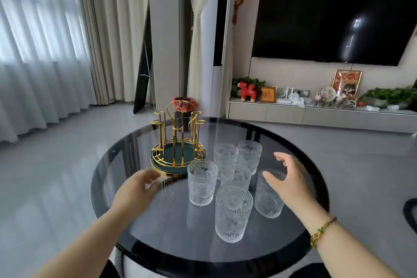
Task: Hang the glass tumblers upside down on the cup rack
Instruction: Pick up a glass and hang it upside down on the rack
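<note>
With no tumbler hung, task barely begun: six glass tumblers (234,185) upright on desk (135,158), at 3 o'clock from empty cup rack (178,142). Left hand (140,187) fingers curled at rack base; right hand (288,178) fingers apart beside rightmost tumbler (269,196).

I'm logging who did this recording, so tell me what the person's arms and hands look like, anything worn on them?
Both forearms are bare, with no sleeves or gloves in view. The left hand has nothing visible on it or its wrist. The right hand has a thin bracelet at the wrist, a brownish cord with gold and green beads. No rings or watch can be seen.
</note>
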`<state>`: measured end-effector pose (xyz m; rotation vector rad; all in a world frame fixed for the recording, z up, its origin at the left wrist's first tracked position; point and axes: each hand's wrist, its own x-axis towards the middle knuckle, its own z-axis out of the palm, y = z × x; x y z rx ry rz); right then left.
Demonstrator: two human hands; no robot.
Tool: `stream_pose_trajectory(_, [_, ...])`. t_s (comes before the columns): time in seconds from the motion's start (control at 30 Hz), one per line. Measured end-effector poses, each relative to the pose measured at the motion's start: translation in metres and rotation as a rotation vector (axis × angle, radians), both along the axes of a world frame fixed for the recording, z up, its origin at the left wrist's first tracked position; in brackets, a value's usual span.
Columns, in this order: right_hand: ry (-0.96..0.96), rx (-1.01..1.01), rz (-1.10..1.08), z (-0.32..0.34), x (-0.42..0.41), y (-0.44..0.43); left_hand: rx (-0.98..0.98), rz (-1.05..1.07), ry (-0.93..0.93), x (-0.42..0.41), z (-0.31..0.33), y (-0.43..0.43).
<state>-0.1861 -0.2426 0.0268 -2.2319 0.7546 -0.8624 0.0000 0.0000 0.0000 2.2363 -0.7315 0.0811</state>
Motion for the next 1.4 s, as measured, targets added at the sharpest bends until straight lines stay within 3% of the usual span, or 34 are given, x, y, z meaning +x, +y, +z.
stream_pose_trajectory(0.1, [-0.104, 0.072, -0.095, -0.021, -0.009, -0.008, 0.106, 0.017, -0.029, 0.002, -0.014, -0.004])
stream_pose_trajectory(0.27, [-0.065, 0.292, -0.042, -0.062, -0.005, -0.019, 0.237, 0.032, -0.079, 0.012, -0.04, -0.02])
stream_pose_trajectory(0.5, [-0.031, 0.403, -0.063, -0.093, 0.008, -0.035, 0.41, 0.027, -0.078, 0.037, -0.076, -0.035])
stream_pose_trajectory(0.73, [0.133, 0.375, -0.155, -0.104, 0.014, -0.039, 0.601, -0.007, -0.092, 0.054, -0.091, -0.042])
stream_pose_trajectory(1.1, [0.14, 0.338, -0.155, -0.103, 0.017, -0.04, 0.59, -0.025, -0.031, 0.048, -0.081, -0.042])
stream_pose_trajectory(1.27, [0.032, 0.409, -0.106, -0.103, 0.016, -0.046, 0.341, 0.004, 0.032, 0.052, -0.051, -0.038])
stream_pose_trajectory(1.4, [-0.171, 0.454, -0.123, -0.09, 0.018, -0.055, 0.135, 0.042, -0.127, 0.058, -0.01, -0.046])
